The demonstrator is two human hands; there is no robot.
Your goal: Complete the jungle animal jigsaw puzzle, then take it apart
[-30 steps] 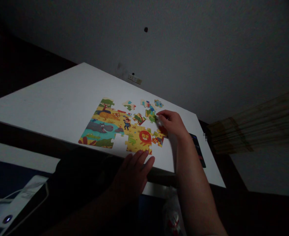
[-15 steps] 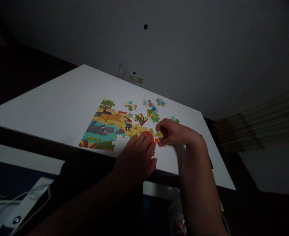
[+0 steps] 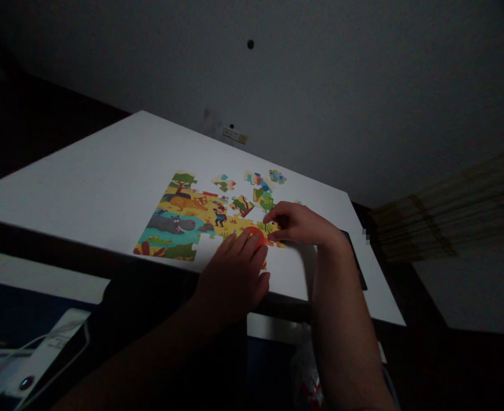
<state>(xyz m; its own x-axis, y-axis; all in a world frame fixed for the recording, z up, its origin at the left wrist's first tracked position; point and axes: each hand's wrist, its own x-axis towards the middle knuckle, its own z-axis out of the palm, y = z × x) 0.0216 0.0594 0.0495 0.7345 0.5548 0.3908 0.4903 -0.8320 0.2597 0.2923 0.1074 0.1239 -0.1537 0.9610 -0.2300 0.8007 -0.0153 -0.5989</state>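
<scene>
A partly joined animal puzzle [image 3: 178,224] lies on the white table [image 3: 97,165], with a hippo and a leopard on its left part. My left hand [image 3: 234,274] rests flat on its lower right part, over a red round shape, fingers spread. At the puzzle's right edge, my right hand [image 3: 297,224] pinches a yellow and orange puzzle piece [image 3: 277,231] between thumb and fingers, against the joined part. Just above the joined part lies a loose piece with a red branch [image 3: 242,206]. A green piece [image 3: 263,199] is beside my right fingertips.
Several loose pieces lie farther back, among them a blue one [image 3: 278,176] and a green and cream one [image 3: 224,183]. A dark flat device [image 3: 355,260] lies right of my right forearm. A wall with a socket [image 3: 235,135] stands behind.
My right hand has moved slightly left with the piece, which now sits against the joined puzzle where a gap showed before. My left hand stays on the puzzle.
</scene>
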